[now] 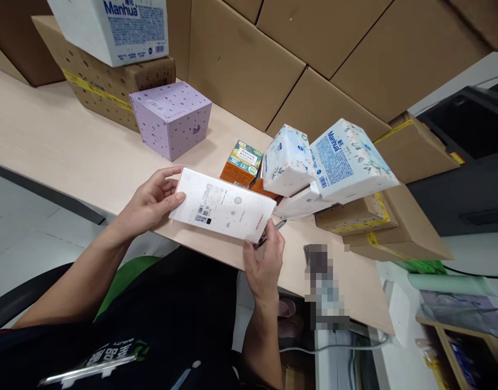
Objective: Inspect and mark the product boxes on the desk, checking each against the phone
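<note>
A flat white box (227,208) with small printed symbols, codes and red lettering is held over the table's front edge. Its left end lies between the thumb and fingers of my left hand (155,197). At the lower right corner, my right hand (266,260) grips the box with thumb and fingers. A dark, slim metal tool (280,223) shows behind that corner, mostly hidden; its kind is unclear. Just beyond the box stand an orange and green carton (243,162) and white-blue tissue packs (289,160).
A purple patterned box (171,122) stands at the back left beside a taped brown carton (103,89) carrying another tissue pack (135,32). Large cardboard boxes (241,65) form a wall behind. More taped cartons (399,233) sit at right, near a pixelated object (326,287).
</note>
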{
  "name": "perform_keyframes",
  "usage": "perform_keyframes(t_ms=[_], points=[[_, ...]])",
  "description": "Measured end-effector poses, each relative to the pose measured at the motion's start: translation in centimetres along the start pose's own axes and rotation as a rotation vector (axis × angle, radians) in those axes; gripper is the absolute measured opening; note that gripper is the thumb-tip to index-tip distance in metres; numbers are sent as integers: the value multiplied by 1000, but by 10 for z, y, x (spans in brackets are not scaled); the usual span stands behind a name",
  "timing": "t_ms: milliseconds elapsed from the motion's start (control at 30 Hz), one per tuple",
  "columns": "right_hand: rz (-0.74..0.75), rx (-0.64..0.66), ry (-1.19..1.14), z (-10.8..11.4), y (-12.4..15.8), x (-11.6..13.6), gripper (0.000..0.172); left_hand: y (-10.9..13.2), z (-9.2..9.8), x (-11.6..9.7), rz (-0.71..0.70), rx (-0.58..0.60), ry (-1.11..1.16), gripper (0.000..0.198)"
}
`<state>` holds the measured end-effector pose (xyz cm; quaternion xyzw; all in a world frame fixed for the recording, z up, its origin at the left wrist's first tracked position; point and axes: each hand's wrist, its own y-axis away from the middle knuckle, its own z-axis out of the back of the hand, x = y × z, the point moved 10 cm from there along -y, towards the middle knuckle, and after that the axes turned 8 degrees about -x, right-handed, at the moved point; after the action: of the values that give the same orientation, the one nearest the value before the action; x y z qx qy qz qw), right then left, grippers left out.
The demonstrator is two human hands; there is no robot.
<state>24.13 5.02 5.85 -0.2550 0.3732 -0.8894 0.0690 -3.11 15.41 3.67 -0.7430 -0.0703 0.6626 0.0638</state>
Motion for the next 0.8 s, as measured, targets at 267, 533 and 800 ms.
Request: perform_keyframes(t_ms=[267,533,800], points=[[48,63,-9,-3,2,5,71,-1,-4,0,9,17,-10,53],[30,151,5,-13,3,6,79,0,-5,-1,7,23,-9,53],[51,21,-97,7,4,4,72,1,8,1,57,-61,3,40]])
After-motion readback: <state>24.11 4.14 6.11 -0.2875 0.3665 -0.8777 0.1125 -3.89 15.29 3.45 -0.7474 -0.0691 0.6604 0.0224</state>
